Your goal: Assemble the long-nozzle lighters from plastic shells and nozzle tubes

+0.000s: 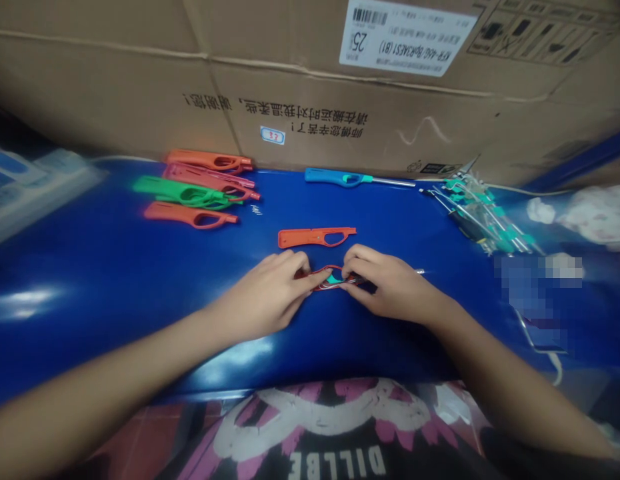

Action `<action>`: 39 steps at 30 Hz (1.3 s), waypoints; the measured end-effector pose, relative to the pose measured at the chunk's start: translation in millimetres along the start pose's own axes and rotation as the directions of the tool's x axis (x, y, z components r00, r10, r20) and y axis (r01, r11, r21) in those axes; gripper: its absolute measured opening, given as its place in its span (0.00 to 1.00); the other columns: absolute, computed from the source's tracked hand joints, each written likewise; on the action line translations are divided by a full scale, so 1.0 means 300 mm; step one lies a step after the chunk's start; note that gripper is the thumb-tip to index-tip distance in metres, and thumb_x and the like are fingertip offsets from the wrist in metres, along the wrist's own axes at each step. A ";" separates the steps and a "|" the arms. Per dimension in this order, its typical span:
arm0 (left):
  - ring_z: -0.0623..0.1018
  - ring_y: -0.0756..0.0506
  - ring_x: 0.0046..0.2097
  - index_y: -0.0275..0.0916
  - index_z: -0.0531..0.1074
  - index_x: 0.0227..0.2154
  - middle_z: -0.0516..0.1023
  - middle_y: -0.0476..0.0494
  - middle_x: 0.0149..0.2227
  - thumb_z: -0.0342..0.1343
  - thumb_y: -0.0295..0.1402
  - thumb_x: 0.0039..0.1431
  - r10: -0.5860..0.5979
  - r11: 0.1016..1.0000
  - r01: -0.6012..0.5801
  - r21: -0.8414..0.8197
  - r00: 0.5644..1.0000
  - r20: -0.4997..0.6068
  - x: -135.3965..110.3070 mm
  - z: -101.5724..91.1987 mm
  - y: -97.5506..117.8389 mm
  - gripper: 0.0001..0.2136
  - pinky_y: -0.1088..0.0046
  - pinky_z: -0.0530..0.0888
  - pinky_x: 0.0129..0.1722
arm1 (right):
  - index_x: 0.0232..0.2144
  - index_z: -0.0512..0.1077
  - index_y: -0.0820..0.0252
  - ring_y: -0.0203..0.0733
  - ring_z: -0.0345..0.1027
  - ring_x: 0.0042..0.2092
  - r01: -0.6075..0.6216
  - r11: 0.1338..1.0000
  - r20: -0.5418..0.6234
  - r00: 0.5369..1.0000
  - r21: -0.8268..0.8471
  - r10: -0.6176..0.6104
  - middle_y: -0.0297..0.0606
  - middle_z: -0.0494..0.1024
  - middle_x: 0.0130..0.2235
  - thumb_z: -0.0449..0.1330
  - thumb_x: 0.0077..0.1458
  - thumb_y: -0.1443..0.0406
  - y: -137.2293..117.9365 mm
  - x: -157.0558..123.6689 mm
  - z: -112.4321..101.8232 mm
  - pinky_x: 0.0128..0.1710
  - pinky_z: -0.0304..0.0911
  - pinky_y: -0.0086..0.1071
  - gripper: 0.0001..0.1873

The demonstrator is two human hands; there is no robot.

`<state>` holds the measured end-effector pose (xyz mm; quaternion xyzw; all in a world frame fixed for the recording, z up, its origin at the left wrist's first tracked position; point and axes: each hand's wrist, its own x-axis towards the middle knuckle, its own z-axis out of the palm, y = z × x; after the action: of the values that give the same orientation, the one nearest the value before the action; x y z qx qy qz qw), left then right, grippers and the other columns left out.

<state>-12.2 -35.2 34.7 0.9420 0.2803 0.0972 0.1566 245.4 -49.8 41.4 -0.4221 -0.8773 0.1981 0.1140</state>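
Low over the blue table, my left hand (pixel 275 290) is closed on the left end of an orange lighter shell half (pixel 332 269). A green trigger piece (pixel 333 279) and thin wires show inside the shell. My right hand (pixel 385 280) pinches the shell's right end, where the metal rod part sits; a bit of its tip (pixel 419 271) sticks out past the knuckles. My fingers hide much of both ends. Just beyond my hands lies another orange shell half (pixel 303 238), its hollow side up.
Orange, pink and green lighter shells (pixel 180 193) are piled at the back left. An assembled blue lighter (pixel 335 177) lies by the cardboard box (pixel 140 100). Several metal rods with green parts (pixel 490 210) are heaped at the right, near white crumpled material (pixel 597 213).
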 end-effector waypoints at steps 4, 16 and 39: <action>0.71 0.41 0.43 0.42 0.69 0.60 0.70 0.39 0.42 0.44 0.30 0.71 -0.002 1.000 0.002 -0.017 1.000 -0.003 0.000 0.000 -0.002 0.19 0.62 0.71 0.42 | 0.40 0.71 0.57 0.40 0.69 0.41 -0.033 0.999 0.043 0.999 0.031 0.032 0.39 0.73 0.44 0.57 0.66 0.62 0.001 -0.005 -0.013 0.39 0.63 0.33 0.05; 0.71 0.43 0.42 0.42 0.68 0.61 0.70 0.40 0.41 0.45 0.30 0.71 0.004 1.000 -0.004 -0.023 1.000 -0.007 -0.002 0.001 -0.006 0.19 0.64 0.71 0.43 | 0.43 0.70 0.55 0.41 0.71 0.42 -0.129 0.991 0.007 0.992 0.043 0.129 0.37 0.74 0.45 0.60 0.63 0.63 -0.020 -0.013 -0.009 0.40 0.64 0.34 0.06; 0.75 0.42 0.46 0.36 0.75 0.39 0.77 0.41 0.45 0.52 0.29 0.69 -0.117 0.980 0.084 -0.183 0.976 -0.181 0.010 0.047 0.007 0.06 0.60 0.74 0.48 | 0.44 0.75 0.58 0.39 0.71 0.40 -0.016 0.990 0.070 0.997 -0.140 0.026 0.38 0.75 0.43 0.53 0.69 0.62 -0.013 0.000 0.009 0.35 0.59 0.32 0.12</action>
<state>-4.8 -38.7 22.6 0.8955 0.3320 0.2033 0.2155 241.7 -52.6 40.8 -0.4308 -0.8881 0.1523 0.0508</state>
